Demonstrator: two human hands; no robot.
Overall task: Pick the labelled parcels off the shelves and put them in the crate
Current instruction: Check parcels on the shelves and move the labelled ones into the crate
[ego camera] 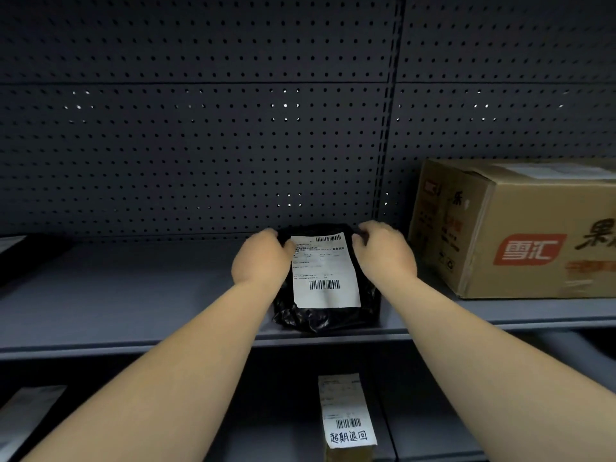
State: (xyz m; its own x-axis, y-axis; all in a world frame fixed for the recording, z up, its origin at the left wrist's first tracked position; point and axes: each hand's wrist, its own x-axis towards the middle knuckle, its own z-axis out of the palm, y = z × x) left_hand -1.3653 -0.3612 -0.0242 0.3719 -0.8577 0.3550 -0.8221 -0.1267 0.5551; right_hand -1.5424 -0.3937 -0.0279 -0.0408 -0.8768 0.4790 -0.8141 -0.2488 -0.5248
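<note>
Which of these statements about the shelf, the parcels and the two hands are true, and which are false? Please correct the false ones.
1. Both hands are on the black plastic-wrapped parcel with a white shipping label. True: the left hand and the right hand hold its far corners.
2. That parcel hangs in the air above the shelf. False: it lies on the grey metal shelf.
3. A brown cardboard box with a red logo stands to the right of the parcel. True.
4. The back wall is plain wood. False: it is a dark perforated metal panel.
</note>
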